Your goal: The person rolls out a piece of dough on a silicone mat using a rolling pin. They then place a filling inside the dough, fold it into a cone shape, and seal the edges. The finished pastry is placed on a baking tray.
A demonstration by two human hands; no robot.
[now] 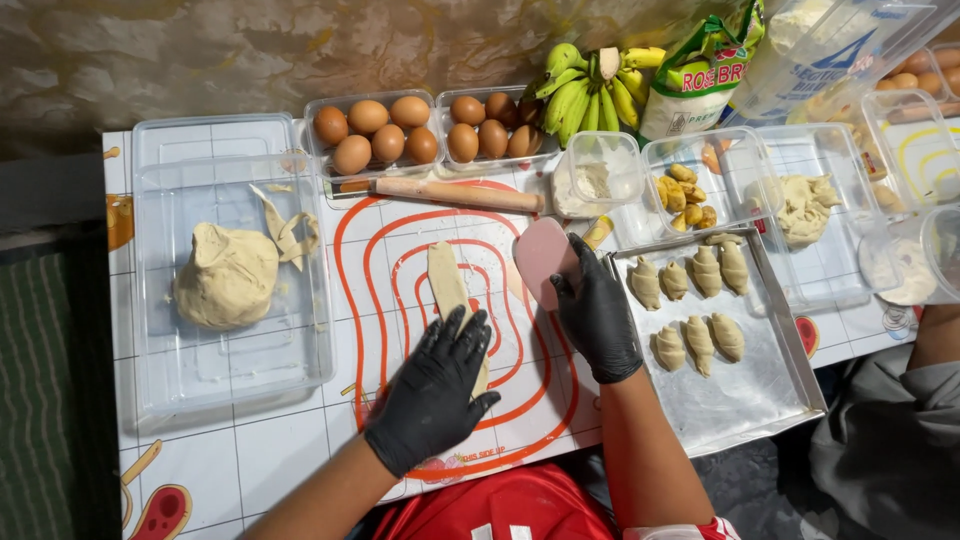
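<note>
Left hand (432, 390) presses flat, grip released, on the dough strip (447, 285); right hand (597, 318) grasps a pink scraper (540, 255); a green-and-white bag (697, 75) stands at the table's far edge.

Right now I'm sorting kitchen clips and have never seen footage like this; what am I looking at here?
One camera, worn on a person's head, looks down at their own black-gloved hands. The left hand presses flat on a dough strip lying on a baking mat. The right hand holds a pink scraper. A metal tray of shaped pastries sits right; a clear tub with a dough lump sits left. Behind lie a rolling pin, eggs and bananas.
</note>
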